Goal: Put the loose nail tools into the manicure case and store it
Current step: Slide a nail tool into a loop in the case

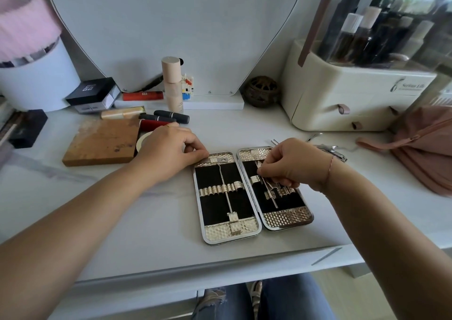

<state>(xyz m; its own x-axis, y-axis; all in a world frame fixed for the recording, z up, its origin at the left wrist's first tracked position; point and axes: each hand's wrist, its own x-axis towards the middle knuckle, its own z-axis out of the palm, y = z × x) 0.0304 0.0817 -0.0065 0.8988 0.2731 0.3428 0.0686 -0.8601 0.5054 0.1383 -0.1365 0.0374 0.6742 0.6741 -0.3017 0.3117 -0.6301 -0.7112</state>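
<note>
The manicure case (pixel 288 218) lies open flat on the white dressing table, two metal-rimmed halves with black lining and silver elastic loops. One thin tool (pixel 226 187) sits in the left half. My left hand (pixel 168 152) presses its fingertips on the top left corner of the case. My right hand (pixel 291 164) is over the right half, fingers pinched on a slim metal tool (pixel 269 188) that lies through the loops there. Loose nail tools (pixel 330 149) lie on the table just behind my right wrist, including a clipper and tweezers.
A wooden box (pixel 100 142), lipsticks (pixel 171 116) and a foundation bottle (pixel 172 84) crowd the back left. A cream cosmetics organiser (pixel 342 99) with drawers stands back right, a pink pouch (pixel 420 148) beside it. A mirror (pixel 171 26) rises behind. The table's front edge is near my knees.
</note>
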